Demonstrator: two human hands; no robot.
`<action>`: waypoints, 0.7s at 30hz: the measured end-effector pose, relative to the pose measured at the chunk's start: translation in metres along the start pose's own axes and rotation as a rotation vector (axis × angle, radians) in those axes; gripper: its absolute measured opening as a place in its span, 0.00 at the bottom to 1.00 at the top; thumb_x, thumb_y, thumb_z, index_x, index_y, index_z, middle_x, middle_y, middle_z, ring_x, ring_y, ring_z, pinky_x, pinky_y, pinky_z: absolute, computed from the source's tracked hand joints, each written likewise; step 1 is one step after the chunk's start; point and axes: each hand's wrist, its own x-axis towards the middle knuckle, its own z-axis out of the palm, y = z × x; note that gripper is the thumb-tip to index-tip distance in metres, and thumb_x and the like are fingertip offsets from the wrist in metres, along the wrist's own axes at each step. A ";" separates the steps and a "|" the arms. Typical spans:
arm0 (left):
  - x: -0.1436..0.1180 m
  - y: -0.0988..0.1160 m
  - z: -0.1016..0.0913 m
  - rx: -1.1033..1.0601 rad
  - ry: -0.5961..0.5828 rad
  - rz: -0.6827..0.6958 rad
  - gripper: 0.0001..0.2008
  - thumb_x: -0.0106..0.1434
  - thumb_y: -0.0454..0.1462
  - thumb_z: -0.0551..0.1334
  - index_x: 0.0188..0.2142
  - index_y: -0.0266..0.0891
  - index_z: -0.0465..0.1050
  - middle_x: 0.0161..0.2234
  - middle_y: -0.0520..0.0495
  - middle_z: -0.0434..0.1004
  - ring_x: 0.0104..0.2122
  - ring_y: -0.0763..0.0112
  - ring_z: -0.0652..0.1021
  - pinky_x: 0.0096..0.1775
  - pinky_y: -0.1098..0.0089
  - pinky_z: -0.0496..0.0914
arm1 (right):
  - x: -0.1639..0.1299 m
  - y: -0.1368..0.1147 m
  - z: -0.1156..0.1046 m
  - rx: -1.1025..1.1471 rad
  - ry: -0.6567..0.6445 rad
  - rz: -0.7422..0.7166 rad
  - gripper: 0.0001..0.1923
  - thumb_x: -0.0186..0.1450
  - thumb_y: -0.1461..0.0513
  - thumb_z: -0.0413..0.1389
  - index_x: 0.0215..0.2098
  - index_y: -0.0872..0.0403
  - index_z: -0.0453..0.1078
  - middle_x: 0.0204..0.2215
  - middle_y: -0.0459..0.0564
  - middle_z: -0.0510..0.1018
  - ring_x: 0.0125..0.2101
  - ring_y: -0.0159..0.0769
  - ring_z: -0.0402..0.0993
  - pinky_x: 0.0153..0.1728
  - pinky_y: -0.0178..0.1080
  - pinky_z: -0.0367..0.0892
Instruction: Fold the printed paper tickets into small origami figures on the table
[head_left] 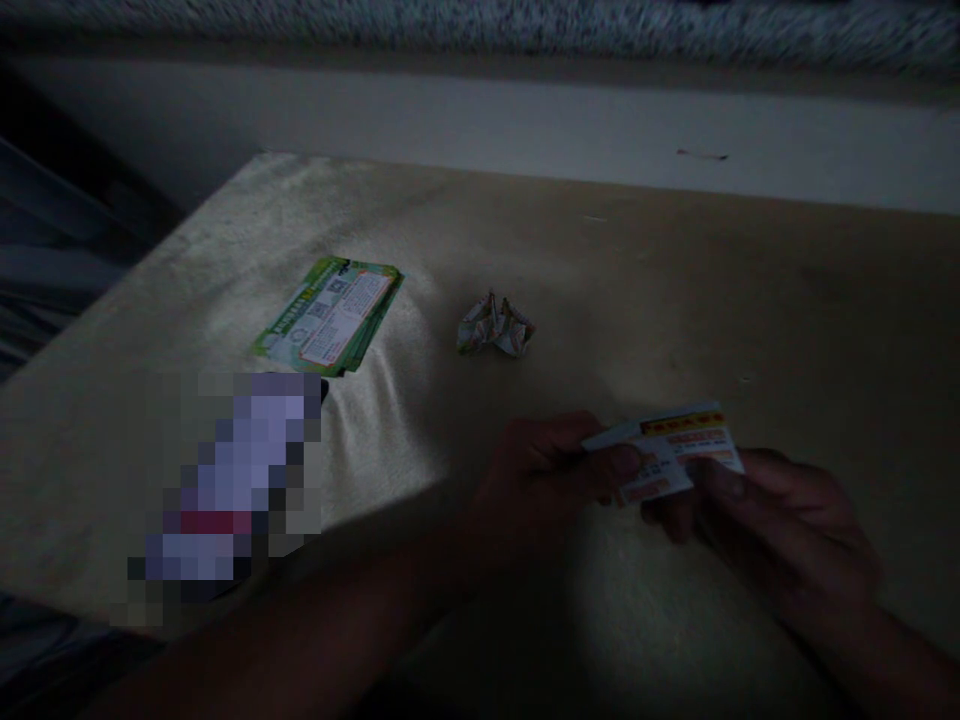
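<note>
Between my two hands is a small piece of printed paper (671,455), white with orange blocks and a red-and-yellow strip; it looks folded. My left hand (551,465) pinches its left end, thumb on top. At the other end, my right hand (787,520) grips it between thumb and fingers. Beyond my hands lies a folded paper shape (496,328) with raised points. To the left rests a stack of green printed leaflets (330,315), slightly fanned at its right edge.
A blurred-out, phone-like object (232,480) lies at the left of the cloth-covered table (420,420). Behind the table runs a pale wall (450,120) under a speckled ledge (480,35). Dark fabric (67,260) hangs past the left edge. The light is dim.
</note>
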 end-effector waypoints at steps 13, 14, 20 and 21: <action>0.003 -0.003 0.001 -0.018 0.011 0.044 0.15 0.65 0.43 0.63 0.34 0.31 0.79 0.29 0.42 0.79 0.31 0.66 0.78 0.40 0.63 0.71 | 0.003 0.008 -0.003 -0.172 -0.012 -0.036 0.18 0.71 0.55 0.53 0.27 0.52 0.76 0.25 0.49 0.79 0.28 0.37 0.78 0.29 0.36 0.73; 0.002 -0.004 0.002 -0.030 0.018 0.035 0.15 0.65 0.43 0.64 0.35 0.30 0.79 0.29 0.42 0.79 0.31 0.66 0.78 0.39 0.63 0.72 | 0.003 0.008 -0.001 -0.209 0.006 -0.049 0.19 0.71 0.56 0.53 0.24 0.52 0.75 0.22 0.48 0.78 0.25 0.35 0.77 0.26 0.35 0.72; 0.002 -0.008 0.005 -0.053 0.048 0.024 0.14 0.64 0.43 0.65 0.34 0.30 0.78 0.29 0.43 0.77 0.30 0.66 0.78 0.36 0.64 0.72 | 0.005 0.005 0.004 -0.352 0.018 -0.142 0.12 0.69 0.62 0.57 0.28 0.49 0.78 0.18 0.43 0.78 0.17 0.29 0.74 0.18 0.29 0.70; 0.002 -0.008 0.005 -0.047 0.047 0.035 0.14 0.64 0.43 0.65 0.34 0.31 0.78 0.29 0.43 0.77 0.30 0.67 0.78 0.36 0.64 0.73 | 0.005 0.005 0.003 -0.354 0.011 -0.158 0.10 0.68 0.63 0.58 0.30 0.48 0.78 0.18 0.42 0.79 0.18 0.29 0.74 0.19 0.29 0.71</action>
